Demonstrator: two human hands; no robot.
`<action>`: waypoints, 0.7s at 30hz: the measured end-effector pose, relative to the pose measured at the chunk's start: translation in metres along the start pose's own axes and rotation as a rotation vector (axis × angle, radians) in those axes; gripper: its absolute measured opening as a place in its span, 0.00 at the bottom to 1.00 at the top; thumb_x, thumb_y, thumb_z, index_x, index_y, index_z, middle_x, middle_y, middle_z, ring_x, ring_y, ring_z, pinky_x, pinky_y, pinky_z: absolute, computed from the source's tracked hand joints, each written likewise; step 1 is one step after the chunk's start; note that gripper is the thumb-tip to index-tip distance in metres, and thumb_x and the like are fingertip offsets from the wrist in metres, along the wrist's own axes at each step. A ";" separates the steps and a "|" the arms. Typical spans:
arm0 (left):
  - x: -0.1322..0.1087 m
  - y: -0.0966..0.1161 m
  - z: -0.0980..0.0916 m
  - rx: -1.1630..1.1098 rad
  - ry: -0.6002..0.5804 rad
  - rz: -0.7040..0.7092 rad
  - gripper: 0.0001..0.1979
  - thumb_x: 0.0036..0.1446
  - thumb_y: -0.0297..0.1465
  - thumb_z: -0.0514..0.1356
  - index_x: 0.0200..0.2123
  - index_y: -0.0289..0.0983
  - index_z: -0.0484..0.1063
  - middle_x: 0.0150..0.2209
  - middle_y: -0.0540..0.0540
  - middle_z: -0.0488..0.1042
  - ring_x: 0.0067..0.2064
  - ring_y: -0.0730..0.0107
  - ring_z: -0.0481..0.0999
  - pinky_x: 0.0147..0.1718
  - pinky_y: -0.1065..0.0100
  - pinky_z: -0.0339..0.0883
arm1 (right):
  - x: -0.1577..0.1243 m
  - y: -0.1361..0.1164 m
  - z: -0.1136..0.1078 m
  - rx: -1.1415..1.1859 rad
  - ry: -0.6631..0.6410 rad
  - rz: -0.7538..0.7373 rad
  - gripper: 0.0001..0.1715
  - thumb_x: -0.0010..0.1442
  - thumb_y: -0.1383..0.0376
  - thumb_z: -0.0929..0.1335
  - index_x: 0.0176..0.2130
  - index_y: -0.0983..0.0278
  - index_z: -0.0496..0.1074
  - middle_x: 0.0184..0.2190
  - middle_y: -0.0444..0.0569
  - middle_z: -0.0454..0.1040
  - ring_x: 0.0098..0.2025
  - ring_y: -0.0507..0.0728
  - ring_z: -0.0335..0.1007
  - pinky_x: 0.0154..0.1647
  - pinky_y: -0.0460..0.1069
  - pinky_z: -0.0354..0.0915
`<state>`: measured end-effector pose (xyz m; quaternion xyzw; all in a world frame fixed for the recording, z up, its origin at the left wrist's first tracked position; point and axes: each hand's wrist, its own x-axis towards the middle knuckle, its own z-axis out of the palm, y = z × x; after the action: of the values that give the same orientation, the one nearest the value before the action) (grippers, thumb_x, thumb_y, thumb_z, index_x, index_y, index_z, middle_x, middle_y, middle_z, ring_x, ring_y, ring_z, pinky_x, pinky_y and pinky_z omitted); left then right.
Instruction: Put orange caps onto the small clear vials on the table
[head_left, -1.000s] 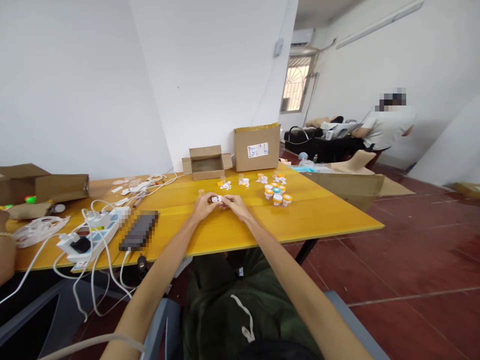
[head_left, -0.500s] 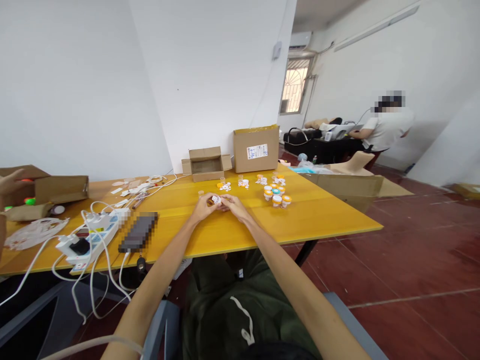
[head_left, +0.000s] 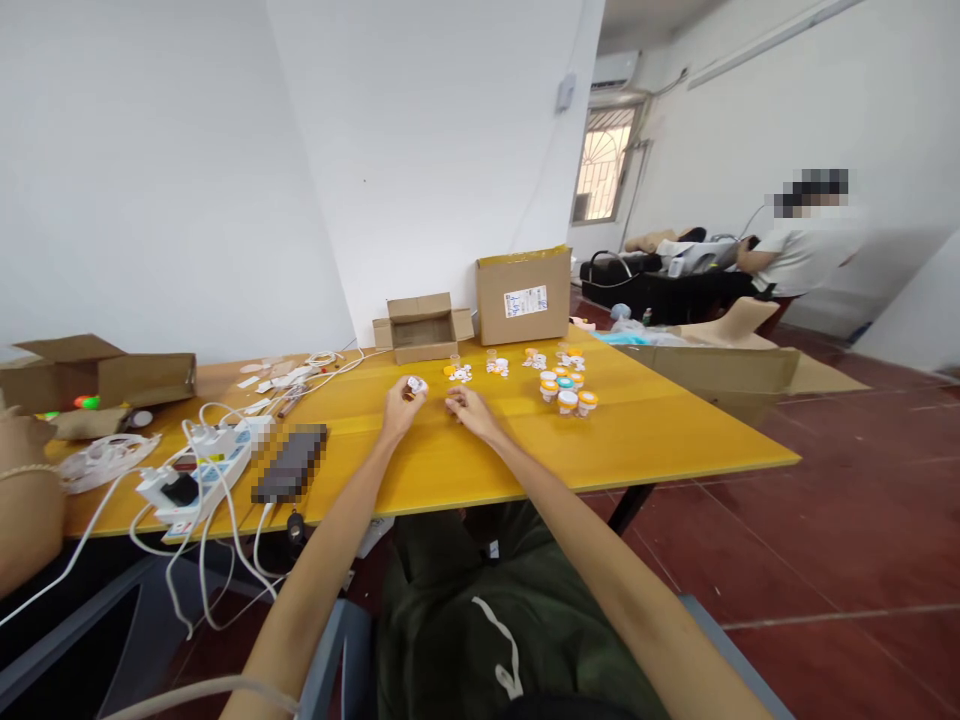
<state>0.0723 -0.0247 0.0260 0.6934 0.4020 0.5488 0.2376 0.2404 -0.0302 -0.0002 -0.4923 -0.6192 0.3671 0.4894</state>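
Note:
My left hand (head_left: pixel 398 410) is closed around a small pill bottle (head_left: pixel 414 387) with a white, dark-marked part and an amber-brown part, held just over the yellow table (head_left: pixel 435 470). To its right and apart from it is my right hand (head_left: pixel 472 414), fingers curled together; whether anything small is pinched there is hidden. Beyond the hands lie little piles of white pieces (head_left: pixel 462 373), with small clear cups beside them. A cluster of pill bottles with orange-rimmed white lids (head_left: pixel 568 402) stands right of my right hand, one lid among them teal (head_left: pixel 565 383).
An open carton (head_left: pixel 421 338) and a closed, labelled box (head_left: pixel 525 300) stand at the back. On the left are a power strip (head_left: pixel 225 475) with white cables, a dark phone (head_left: pixel 292 465), and another person's arm (head_left: pixel 30 500) by an open box (head_left: pixel 146 378). Another person (head_left: pixel 802 250) stands far right.
My hands have parted: the left keeps the bottle and tilts it, while the right has drawn away from it. The other person's arm at left has come lower, away from the box.

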 end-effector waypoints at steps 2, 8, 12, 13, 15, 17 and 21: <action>0.003 -0.003 -0.004 -0.023 0.064 -0.017 0.06 0.52 0.32 0.60 0.34 0.38 0.71 0.33 0.50 0.77 0.36 0.70 0.77 0.34 0.71 0.70 | 0.004 -0.005 0.005 -0.159 0.029 -0.036 0.08 0.55 0.68 0.69 0.38 0.60 0.73 0.35 0.48 0.78 0.38 0.57 0.75 0.45 0.54 0.71; 0.010 -0.020 -0.012 -0.046 0.205 -0.040 0.07 0.51 0.33 0.62 0.34 0.38 0.71 0.33 0.49 0.77 0.35 0.68 0.78 0.34 0.70 0.72 | 0.015 -0.025 0.029 -0.570 -0.037 -0.135 0.27 0.57 0.66 0.67 0.57 0.57 0.68 0.55 0.53 0.70 0.47 0.63 0.74 0.49 0.57 0.68; 0.012 -0.032 -0.016 -0.044 0.252 -0.076 0.10 0.48 0.31 0.63 0.36 0.38 0.72 0.34 0.48 0.78 0.35 0.68 0.79 0.33 0.70 0.73 | 0.022 -0.035 0.045 -0.694 -0.104 -0.227 0.39 0.57 0.69 0.65 0.65 0.50 0.58 0.62 0.52 0.61 0.49 0.63 0.73 0.47 0.55 0.68; 0.012 -0.034 -0.017 -0.048 0.257 -0.095 0.11 0.47 0.30 0.64 0.37 0.37 0.72 0.35 0.47 0.79 0.36 0.67 0.79 0.34 0.69 0.73 | 0.024 -0.037 0.048 -0.713 -0.122 -0.244 0.38 0.57 0.70 0.65 0.64 0.49 0.59 0.62 0.51 0.61 0.49 0.62 0.73 0.47 0.55 0.68; 0.011 -0.037 -0.017 -0.060 0.265 -0.139 0.13 0.44 0.29 0.66 0.36 0.37 0.73 0.35 0.47 0.79 0.36 0.67 0.79 0.35 0.68 0.74 | 0.026 -0.041 0.051 -0.747 -0.155 -0.265 0.34 0.58 0.70 0.64 0.61 0.50 0.64 0.60 0.50 0.64 0.51 0.62 0.72 0.48 0.54 0.67; 0.010 -0.038 -0.016 -0.068 0.246 -0.167 0.13 0.43 0.28 0.66 0.36 0.37 0.74 0.35 0.47 0.80 0.36 0.66 0.79 0.36 0.67 0.74 | 0.027 -0.042 0.050 -0.773 -0.177 -0.273 0.28 0.59 0.70 0.63 0.57 0.52 0.69 0.56 0.51 0.68 0.51 0.62 0.71 0.47 0.54 0.67; 0.007 -0.038 -0.011 -0.082 0.112 -0.164 0.13 0.43 0.28 0.68 0.36 0.37 0.76 0.35 0.46 0.81 0.36 0.65 0.79 0.35 0.66 0.75 | 0.023 -0.034 0.038 -0.704 -0.138 -0.280 0.21 0.59 0.69 0.64 0.51 0.55 0.72 0.49 0.52 0.73 0.47 0.61 0.72 0.45 0.52 0.67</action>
<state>0.0507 0.0011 0.0034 0.6160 0.4470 0.5816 0.2870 0.1944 -0.0152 0.0274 -0.5150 -0.8001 0.0937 0.2929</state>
